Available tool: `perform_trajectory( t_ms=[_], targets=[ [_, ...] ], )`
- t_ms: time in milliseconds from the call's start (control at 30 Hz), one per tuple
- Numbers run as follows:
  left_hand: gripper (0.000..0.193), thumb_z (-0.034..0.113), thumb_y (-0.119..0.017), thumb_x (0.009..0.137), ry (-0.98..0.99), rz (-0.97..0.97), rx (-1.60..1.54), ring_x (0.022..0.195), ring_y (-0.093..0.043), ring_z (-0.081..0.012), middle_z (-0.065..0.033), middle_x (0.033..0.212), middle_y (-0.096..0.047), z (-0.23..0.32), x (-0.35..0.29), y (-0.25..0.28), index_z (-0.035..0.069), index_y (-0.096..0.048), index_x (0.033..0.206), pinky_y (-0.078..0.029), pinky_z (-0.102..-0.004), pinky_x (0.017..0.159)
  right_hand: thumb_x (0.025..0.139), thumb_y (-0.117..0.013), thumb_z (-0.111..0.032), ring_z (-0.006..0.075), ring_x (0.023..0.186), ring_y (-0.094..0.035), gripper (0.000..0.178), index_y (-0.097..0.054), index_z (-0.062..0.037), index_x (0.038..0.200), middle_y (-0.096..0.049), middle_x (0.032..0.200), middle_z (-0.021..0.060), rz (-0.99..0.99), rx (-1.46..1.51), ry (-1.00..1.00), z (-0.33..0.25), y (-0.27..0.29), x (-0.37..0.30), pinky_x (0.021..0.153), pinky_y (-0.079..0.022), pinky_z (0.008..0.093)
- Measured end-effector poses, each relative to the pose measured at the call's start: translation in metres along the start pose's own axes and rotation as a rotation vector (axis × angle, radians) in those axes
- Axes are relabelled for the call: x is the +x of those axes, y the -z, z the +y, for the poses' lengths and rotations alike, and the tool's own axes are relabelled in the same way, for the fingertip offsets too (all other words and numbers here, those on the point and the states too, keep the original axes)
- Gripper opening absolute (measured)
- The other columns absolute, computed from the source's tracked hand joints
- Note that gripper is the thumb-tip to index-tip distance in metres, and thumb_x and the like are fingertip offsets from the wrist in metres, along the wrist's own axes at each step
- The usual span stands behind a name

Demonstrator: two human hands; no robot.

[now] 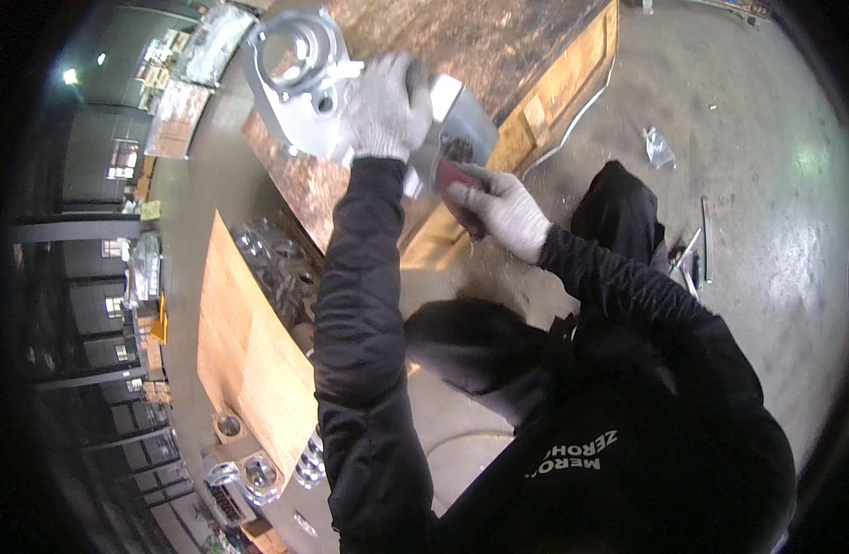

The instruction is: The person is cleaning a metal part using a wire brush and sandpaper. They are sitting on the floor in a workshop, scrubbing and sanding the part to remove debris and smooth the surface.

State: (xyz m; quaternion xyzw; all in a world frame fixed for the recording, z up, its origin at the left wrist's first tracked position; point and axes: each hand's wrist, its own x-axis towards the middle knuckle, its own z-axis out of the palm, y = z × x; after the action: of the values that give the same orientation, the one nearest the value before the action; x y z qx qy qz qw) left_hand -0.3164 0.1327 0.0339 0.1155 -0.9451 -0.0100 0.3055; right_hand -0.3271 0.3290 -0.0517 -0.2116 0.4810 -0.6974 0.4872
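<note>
A silver metal casting (318, 120) with a large round bore at one end lies on a worn wooden crate top. My left hand (387, 106), in a light grey knit glove, is closed over the middle of the casting. My right hand (505, 210), gloved alike, grips a dark red hand tool (462, 196). The tool's dark head (457, 150) meets the lower right part of the casting, near a block-shaped section (469, 125). Blur and the casting's edge leave the exact kind of tool unclear.
The wooden crate (544, 102) has plank sides. Left of my left arm, a plywood sheet (249, 323) stands beside a pile of metal parts (281, 268). More castings (258, 471) lie at lower left. On the floor are a plastic bag (658, 148) and long thin tools (707, 240).
</note>
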Motion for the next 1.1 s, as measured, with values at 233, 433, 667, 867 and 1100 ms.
perform_trajectory(
  t_ms=[233,433,667,867,1100],
  targets=[
    [0.029,0.029,-0.051,0.103,-0.024,0.014,0.079,0.111,-0.063,-0.0377,-0.0161,0.107,-0.069,-0.004,0.014,-0.006,0.006,-0.068,0.104,-0.050,-0.0481,0.097,0.100,-0.062,-0.013,0.0204,0.073,-0.067,0.018,-0.069,-0.0053,0.115,-0.071,0.093,0.0149,0.062,-0.470,0.399,-0.019,0.021,0.031,0.065,-0.055,0.0322],
    [0.023,0.025,-0.057,0.099,-0.027,0.050,0.026,0.107,-0.063,-0.0397,-0.0173,0.107,-0.068,0.010,0.017,-0.002,0.006,-0.068,0.102,-0.048,-0.0480,0.093,0.090,-0.072,-0.024,0.0394,0.089,-0.072,0.043,-0.065,-0.0053,0.129,-0.071,0.103,0.0282,0.148,-0.677,0.738,0.035,0.001,-0.001,0.079,-0.058,0.0488],
    [0.028,0.028,-0.057,0.099,-0.016,0.019,0.029,0.111,-0.063,-0.0383,-0.0164,0.110,-0.069,0.003,0.003,-0.005,0.004,-0.068,0.108,-0.049,-0.0473,0.098,0.103,-0.054,-0.030,0.0296,0.086,-0.070,0.034,-0.068,-0.0183,0.132,-0.068,0.118,0.0141,-0.635,-1.871,0.793,-0.106,0.088,0.069,0.069,-0.061,0.0385],
    [0.024,0.028,-0.056,0.099,-0.013,0.069,0.077,0.105,-0.065,-0.0325,-0.0117,0.103,-0.071,0.002,0.001,0.006,0.009,-0.071,0.101,-0.050,-0.0437,0.099,0.093,-0.064,-0.005,0.0249,0.092,-0.071,0.048,-0.063,-0.0115,0.141,-0.073,0.116,0.0111,-0.131,-1.135,0.816,0.033,0.052,0.023,0.078,-0.059,0.0345],
    [0.043,0.028,-0.055,0.100,-0.035,0.121,0.111,0.148,-0.044,-0.0327,-0.0090,0.153,-0.055,0.008,-0.018,0.060,0.015,-0.060,0.141,-0.035,-0.0486,0.124,0.099,-0.068,-0.006,0.0151,0.114,-0.065,0.051,-0.055,-0.0003,0.148,-0.073,0.128,0.0128,-0.092,-0.652,0.179,-0.060,0.064,-0.054,0.100,-0.052,0.0306]
  ],
)
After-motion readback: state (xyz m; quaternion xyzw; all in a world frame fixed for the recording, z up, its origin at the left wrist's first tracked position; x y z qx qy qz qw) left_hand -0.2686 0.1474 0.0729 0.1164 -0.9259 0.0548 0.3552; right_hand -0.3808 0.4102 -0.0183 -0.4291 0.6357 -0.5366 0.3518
